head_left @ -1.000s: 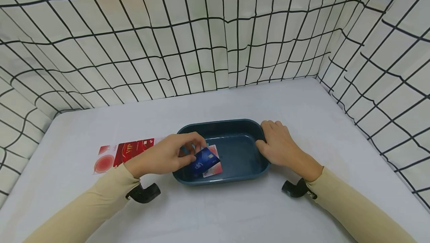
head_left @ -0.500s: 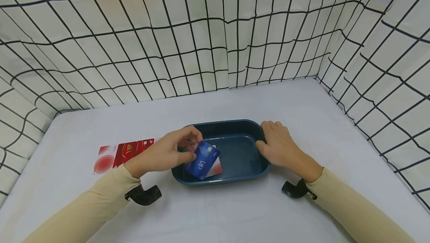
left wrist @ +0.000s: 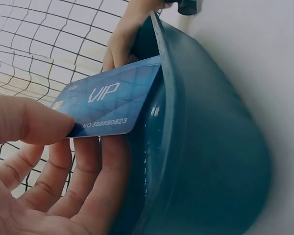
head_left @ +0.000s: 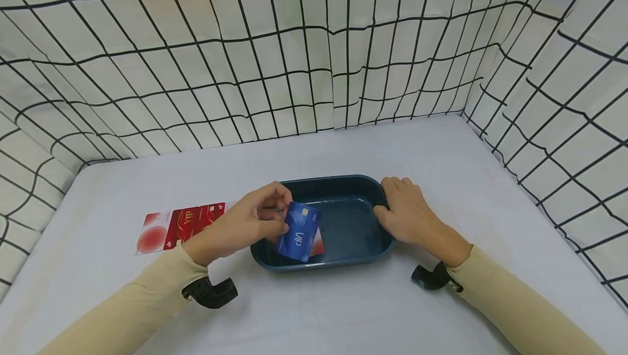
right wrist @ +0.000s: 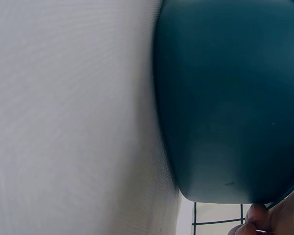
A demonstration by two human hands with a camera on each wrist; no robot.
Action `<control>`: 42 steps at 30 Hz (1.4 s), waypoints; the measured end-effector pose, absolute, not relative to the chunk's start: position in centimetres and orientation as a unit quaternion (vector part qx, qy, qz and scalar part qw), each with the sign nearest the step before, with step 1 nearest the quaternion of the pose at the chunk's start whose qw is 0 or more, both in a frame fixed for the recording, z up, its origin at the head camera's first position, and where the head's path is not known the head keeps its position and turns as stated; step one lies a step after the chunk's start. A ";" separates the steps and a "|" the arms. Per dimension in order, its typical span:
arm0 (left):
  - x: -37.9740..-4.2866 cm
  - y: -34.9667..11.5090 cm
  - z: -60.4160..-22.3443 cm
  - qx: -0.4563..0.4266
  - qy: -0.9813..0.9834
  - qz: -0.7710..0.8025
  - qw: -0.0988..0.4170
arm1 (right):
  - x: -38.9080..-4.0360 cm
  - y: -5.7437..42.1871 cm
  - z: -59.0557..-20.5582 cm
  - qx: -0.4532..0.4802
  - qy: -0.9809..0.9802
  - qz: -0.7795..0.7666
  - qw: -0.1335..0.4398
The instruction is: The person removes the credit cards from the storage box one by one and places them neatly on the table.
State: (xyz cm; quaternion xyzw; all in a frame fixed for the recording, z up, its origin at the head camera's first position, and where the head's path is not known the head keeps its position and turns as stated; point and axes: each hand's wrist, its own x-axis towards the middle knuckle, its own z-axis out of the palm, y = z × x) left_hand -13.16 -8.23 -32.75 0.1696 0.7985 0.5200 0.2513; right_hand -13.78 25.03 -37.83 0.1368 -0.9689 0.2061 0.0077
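My left hand [head_left: 252, 224] pinches a blue VIP card [head_left: 300, 232] between thumb and fingers, over the left part of a dark teal tray [head_left: 363, 246]. In the left wrist view the thumb lies on top of the blue card [left wrist: 112, 100] and the fingers are beneath it. Under that card, a pink and white card [head_left: 318, 243] shows partly inside the tray. My right hand [head_left: 407, 210] grips the tray's right end, thumb over the rim and fingers outside. In the right wrist view the tray's outer wall [right wrist: 230, 107] fills much of the picture, with fingertips at the bottom corner.
Left of the tray, a red VIP card [head_left: 188, 223] and a white and pink card [head_left: 152, 235] lie on the white-covered table [head_left: 324, 311]. A black grid net [head_left: 314, 66] over white sheeting stands behind and at both sides.
The blue card has turned in my left hand from slanted to nearly upright, its printed face now more visible. My left hand has shifted slightly left. My right hand stays put.
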 end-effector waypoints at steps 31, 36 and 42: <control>-11.8 -11.2 -32.4 0.080 0.768 0.580 0.260 | -13.4 24.7 -37.7 0.135 -0.969 0.207 0.018; -11.6 -12.1 -32.4 0.062 0.769 0.587 0.246 | -13.4 24.8 -37.7 0.134 -0.969 0.207 0.017; -10.9 -13.4 -32.6 0.053 0.761 0.605 0.229 | -13.4 24.7 -37.8 0.135 -0.969 0.208 0.015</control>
